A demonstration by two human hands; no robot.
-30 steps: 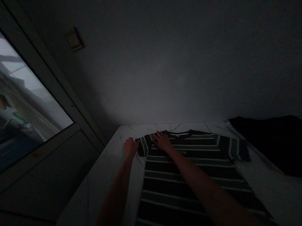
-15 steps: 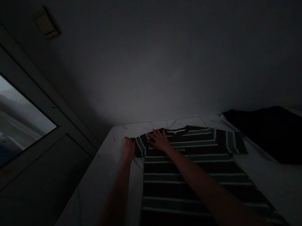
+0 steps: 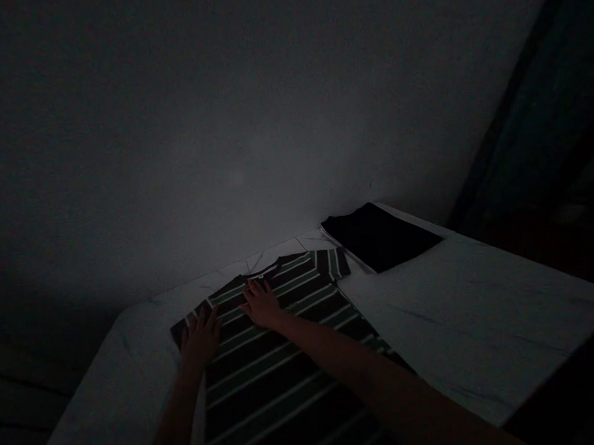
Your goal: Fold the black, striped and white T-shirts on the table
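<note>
A dark T-shirt with green bands and thin white stripes lies spread out on a white marble-patterned table, its collar toward the wall. My left hand rests with fingers apart on the shirt's left shoulder, beside the short sleeve. Just below the collar, my right hand lies flat on the chest, fingers spread. Neither hand grips the cloth. The lower end of the shirt runs out of view, partly behind my right forearm.
Right of the shirt, a black folded cloth lies against the wall side of the table. A plain grey wall rises behind the table. The room is dim, with a dark bluish shape at far right.
My view has swung to the right. My left hand has let go of the sleeve end and now lies open on the shoulder; my right hand has shifted toward the middle of the chest.
</note>
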